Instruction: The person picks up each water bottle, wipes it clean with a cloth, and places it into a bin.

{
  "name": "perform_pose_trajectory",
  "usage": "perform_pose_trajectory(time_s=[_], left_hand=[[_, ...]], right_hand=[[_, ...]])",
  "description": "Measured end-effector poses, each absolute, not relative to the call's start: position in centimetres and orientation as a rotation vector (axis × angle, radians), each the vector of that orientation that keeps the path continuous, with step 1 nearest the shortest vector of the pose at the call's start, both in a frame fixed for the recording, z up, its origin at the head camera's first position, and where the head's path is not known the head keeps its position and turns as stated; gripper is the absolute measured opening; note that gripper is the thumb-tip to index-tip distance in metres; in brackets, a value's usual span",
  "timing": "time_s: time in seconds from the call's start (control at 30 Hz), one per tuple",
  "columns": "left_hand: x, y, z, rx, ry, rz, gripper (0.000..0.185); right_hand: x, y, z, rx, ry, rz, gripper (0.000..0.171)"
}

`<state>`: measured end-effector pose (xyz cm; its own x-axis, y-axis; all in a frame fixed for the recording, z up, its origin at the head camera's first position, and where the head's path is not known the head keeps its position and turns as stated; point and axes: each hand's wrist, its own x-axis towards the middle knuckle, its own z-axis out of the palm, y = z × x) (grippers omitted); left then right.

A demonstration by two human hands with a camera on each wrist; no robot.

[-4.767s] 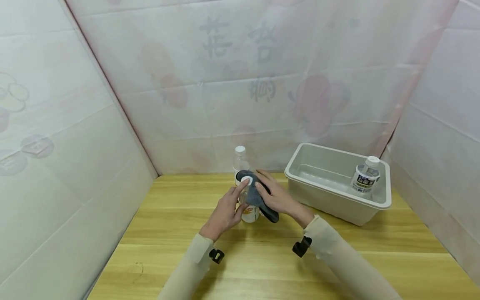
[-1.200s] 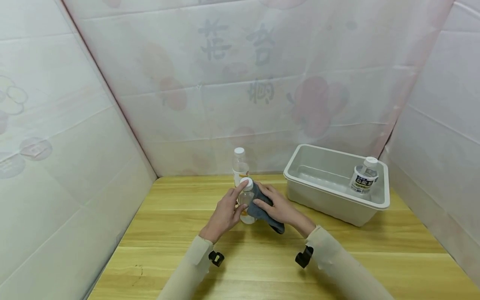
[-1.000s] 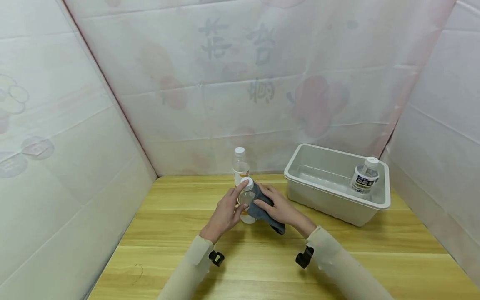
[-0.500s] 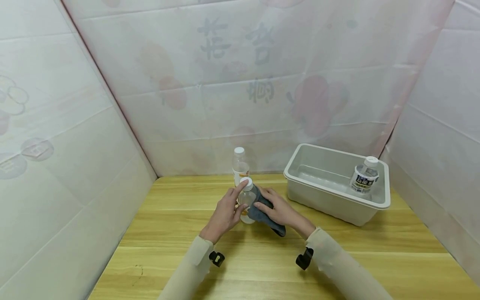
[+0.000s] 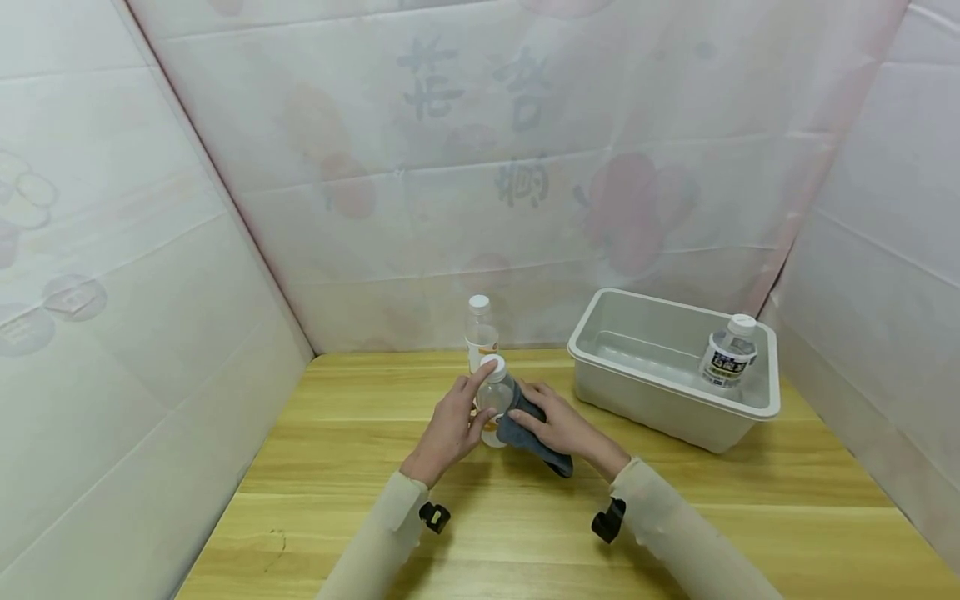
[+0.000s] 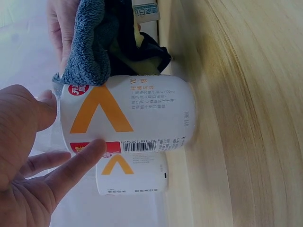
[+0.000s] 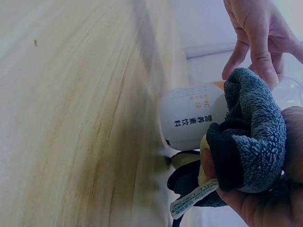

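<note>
On the table stands a clear plastic bottle (image 5: 497,395) with a white cap and a white label bearing an orange chevron. My left hand (image 5: 450,427) holds it from the left, index finger on the cap, thumb and another finger at the body. A grey-blue fleecy cloth (image 5: 531,442) is gripped in my right hand (image 5: 561,423) and lies against the bottle's right side. Its dark underside and a white tag (image 7: 193,196) show in the right wrist view. Part of the label is hidden by the cloth. A similar bottle (image 5: 479,330) stands just behind.
A light grey plastic bin (image 5: 660,412) is at the right, holding a capped bottle (image 5: 727,357) with a dark-printed label that leans in its right end. The wooden table (image 5: 337,500) meets printed cloth walls (image 5: 420,233) at the back and sides.
Since the earliest frame, the cloth has come away from the cap and neck to the bottle's right side, lower down, with my right hand. My left hand has hardly moved.
</note>
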<state>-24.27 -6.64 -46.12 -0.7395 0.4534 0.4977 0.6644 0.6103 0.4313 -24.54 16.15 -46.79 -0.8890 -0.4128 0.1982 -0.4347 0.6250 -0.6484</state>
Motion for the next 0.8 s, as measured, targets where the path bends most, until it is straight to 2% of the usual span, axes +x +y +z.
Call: perform_pose_trajectory(time_s=[0.8], left_hand=[[-24.24, -6.64, -46.17, -0.865, -2.464, -0.770, 0.075]], right_hand=[[-24.41, 16.23, -47.45, 0.709, -2.935, 1.059, 0.066]])
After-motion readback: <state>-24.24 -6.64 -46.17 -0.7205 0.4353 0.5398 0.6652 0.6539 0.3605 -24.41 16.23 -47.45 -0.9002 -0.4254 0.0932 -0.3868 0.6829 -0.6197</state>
